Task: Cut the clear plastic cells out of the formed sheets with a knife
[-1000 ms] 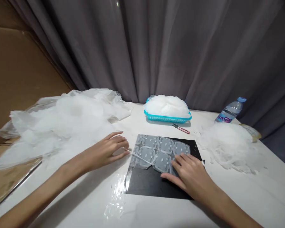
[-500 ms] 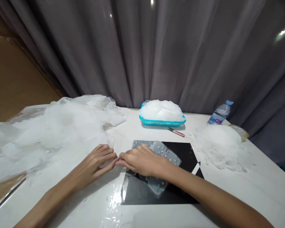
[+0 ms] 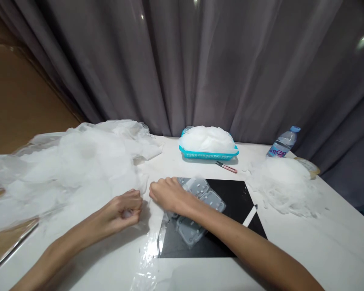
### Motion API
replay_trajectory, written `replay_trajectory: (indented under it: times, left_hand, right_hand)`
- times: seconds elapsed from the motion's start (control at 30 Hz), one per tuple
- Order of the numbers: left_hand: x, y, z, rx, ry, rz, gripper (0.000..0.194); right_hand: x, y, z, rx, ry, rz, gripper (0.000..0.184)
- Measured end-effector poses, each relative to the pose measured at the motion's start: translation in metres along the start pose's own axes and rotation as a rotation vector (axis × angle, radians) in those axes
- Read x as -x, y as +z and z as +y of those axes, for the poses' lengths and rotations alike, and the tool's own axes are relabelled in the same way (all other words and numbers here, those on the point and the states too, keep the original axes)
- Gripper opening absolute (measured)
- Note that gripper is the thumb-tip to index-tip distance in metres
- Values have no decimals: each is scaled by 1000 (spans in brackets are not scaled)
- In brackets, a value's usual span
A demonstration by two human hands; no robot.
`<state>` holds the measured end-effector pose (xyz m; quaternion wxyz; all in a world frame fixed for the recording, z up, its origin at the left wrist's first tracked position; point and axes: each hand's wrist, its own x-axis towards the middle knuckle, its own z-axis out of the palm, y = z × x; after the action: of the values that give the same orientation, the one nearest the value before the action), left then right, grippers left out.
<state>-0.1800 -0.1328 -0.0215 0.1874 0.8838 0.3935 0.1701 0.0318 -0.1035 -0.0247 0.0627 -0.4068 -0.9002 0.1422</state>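
Pieces of moulded translucent plastic lie touching towards ten o'clock on the black mat, left to finish, I judge, though what's done is unclear, while my curled left hand sits apart at eight o'clock from my curled right hand, anything gripped hidden.

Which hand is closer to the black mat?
Right. The right hand is at the far left corner of the black mat, its forearm crossing over; the left hand is off to the mat's left.
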Motion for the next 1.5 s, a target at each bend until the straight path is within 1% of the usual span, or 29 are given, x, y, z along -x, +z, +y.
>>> replay_trajectory:
  times: [0.1,0.17,0.23,0.3,0.37,0.4,0.47,0.53,0.67,0.7,0.77,0.87,0.9,0.97,1.07,1.2,1.27,1.33,1.43,1.5]
  left_hand:
    - [-1,4,7,104,50,-53,37]
    - [-2,5,9,143,51,22,40]
    - [-3,4,11,151,23,98,35]
    - [-4,3,13,156,-44,193,29]
    - [-5,3,15,218,-150,253,31]
    - [-6,2,15,270,-209,251,35]
    - [-8,2,15,378,-304,195,41]
    - [-10,1,14,435,-348,178,43]
    - [-11,7,14,412,-336,302,46]
    - [-9,10,15,396,-338,312,46]
    - [-5,18,17,355,-320,288,45]
    - [3,29,18,296,-215,217,40]
    - [5,30,17,292,-188,216,40]
    - [7,31,16,324,-204,266,40]
    - [4,28,15,375,-289,353,43]
    - [-4,24,12,309,-384,408,42]
    - [-7,24,11,283,-402,436,41]
    - [-9,23,11,283,-375,409,40]
    - [-9,21,9,264,-375,346,37]
    - [-10,19,7,234,-416,347,38]
  right_hand:
    - [-9,0,-2,-64,23,-28,30]
    - [-14,-1,2,-115,29,-52,31]
    - [-16,-4,8,-175,6,-81,31]
    - [-14,-5,14,-233,-22,-101,29]
    - [-7,-4,18,-279,-23,-106,30]
    - [-4,-3,18,-295,-9,-101,31]
    - [2,2,16,-317,41,-80,33]
    - [4,7,11,-324,119,-44,35]
    - [0,11,-2,-320,279,14,40]
    - [-1,12,-5,-320,306,20,41]
    - [-5,13,-8,-321,346,30,42]
    - [-10,15,-9,-327,378,50,41]
    - [-11,17,-9,-331,382,60,41]
    - [-12,19,-7,-344,379,84,42]
    - [-8,21,-2,-384,313,135,42]
    - [4,23,6,-475,132,193,39]
    - [9,25,10,-560,46,204,39]
    - [12,28,15,-776,-68,195,38]
    - [14,31,23,-1186,-244,116,41]
    - [15,34,26,-1302,-270,82,46]
